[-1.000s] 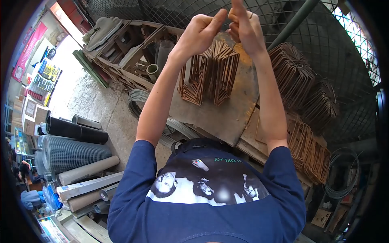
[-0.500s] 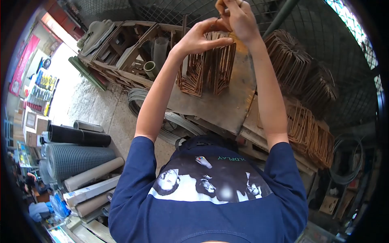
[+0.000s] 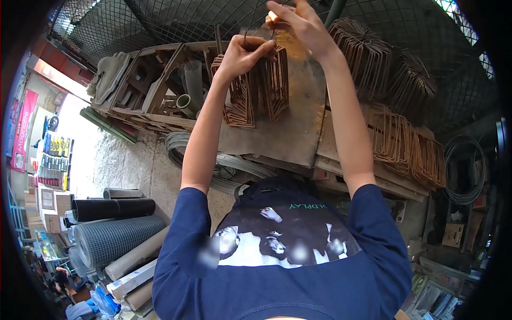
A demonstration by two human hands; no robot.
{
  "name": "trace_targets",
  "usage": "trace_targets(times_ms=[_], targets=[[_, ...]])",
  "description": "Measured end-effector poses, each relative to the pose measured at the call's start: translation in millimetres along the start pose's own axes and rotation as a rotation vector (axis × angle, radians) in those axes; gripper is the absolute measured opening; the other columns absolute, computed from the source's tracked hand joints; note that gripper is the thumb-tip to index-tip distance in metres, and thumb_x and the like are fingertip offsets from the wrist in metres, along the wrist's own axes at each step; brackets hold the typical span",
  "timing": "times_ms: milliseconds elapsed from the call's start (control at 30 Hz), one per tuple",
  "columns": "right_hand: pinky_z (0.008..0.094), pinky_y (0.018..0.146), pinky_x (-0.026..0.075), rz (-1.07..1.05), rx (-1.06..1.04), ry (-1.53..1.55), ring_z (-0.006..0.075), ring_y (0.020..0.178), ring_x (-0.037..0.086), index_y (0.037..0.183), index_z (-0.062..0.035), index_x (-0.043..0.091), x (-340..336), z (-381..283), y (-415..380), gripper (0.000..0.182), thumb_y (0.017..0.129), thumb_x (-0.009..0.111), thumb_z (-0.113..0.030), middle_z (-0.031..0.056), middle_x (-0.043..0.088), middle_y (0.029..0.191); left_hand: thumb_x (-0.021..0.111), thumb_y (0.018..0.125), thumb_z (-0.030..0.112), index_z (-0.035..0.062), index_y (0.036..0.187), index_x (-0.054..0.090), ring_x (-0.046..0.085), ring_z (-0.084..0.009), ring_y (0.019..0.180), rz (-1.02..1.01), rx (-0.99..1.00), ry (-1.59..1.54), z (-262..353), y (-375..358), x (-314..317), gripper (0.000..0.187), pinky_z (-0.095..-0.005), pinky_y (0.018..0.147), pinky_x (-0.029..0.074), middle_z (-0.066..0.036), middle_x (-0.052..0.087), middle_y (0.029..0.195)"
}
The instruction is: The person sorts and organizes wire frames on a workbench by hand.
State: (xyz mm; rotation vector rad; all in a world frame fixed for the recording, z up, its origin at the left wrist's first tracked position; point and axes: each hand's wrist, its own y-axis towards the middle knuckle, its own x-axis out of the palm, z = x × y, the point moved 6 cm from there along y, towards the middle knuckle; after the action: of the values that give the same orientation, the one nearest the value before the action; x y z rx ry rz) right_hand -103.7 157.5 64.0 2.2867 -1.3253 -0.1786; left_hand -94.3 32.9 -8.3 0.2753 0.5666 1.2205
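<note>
My left hand (image 3: 244, 57) is closed in a pinch just above a bundle of rusty rectangular wire stirrups (image 3: 240, 104) standing on the worktable. A short, thin dark wire (image 3: 273, 34) sticks up at its thumb and fingertip. Up and to the right, my right hand (image 3: 303, 25) is held with its fingers apart, and I see nothing in it. A second group of rusty stirrups (image 3: 276, 85) stands right beside the first, under my left fingertips. The tops of both groups are partly hidden by my left hand.
More stirrup bundles (image 3: 362, 53) stand at the back right, with others (image 3: 408, 146) along the table's right side. A wooden rack (image 3: 154, 80) adjoins on the left. Wire coils (image 3: 178, 144) lie on the floor; mesh rolls (image 3: 120, 240) lie lower left. Wire-mesh fencing (image 3: 186, 21) is behind.
My right hand has gone from closed fingers to spread ones, and my left from spread thumb and fingers to a pinch. The camera view has shifted, so the stirrups appear slightly farther left.
</note>
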Motion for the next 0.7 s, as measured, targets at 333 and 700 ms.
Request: trace_targets(times_ms=[333, 700], targets=[[0.0324, 0.089, 0.046, 0.008, -0.087, -0.412, 0.0263, 0.106, 0.058, 0.119, 0.0001, 0.051, -33.6, 1.7, -70.3, 0.042, 0.09, 0.061, -0.028, 0.0173, 0.061, 0.107, 0.065, 0.088, 0.017, -0.0053, 0.088, 0.068, 0.065, -0.0106, 0.071, 0.038, -0.001, 0.079, -0.6, -1.3, -5.1, 0.023, -0.023, 0.066, 0.051, -0.006, 0.068, 0.074], [0.0513, 0.105, 0.031, 0.271, 1.036, -1.251, 0.0442, 0.13, 0.032, 0.136, 0.0013, 0.033, -148.9, 92.4, -279.6, 0.09, 0.072, 0.074, -0.046, 0.0324, 0.034, 0.137, 0.066, 0.086, 0.014, -0.0033, 0.085, 0.068, 0.066, -0.0106, 0.069, 0.006, -0.05, -0.104, -9.3, -1.3, -5.1, 0.018, -0.0226, 0.068, 0.052, -0.008, 0.069, 0.071]])
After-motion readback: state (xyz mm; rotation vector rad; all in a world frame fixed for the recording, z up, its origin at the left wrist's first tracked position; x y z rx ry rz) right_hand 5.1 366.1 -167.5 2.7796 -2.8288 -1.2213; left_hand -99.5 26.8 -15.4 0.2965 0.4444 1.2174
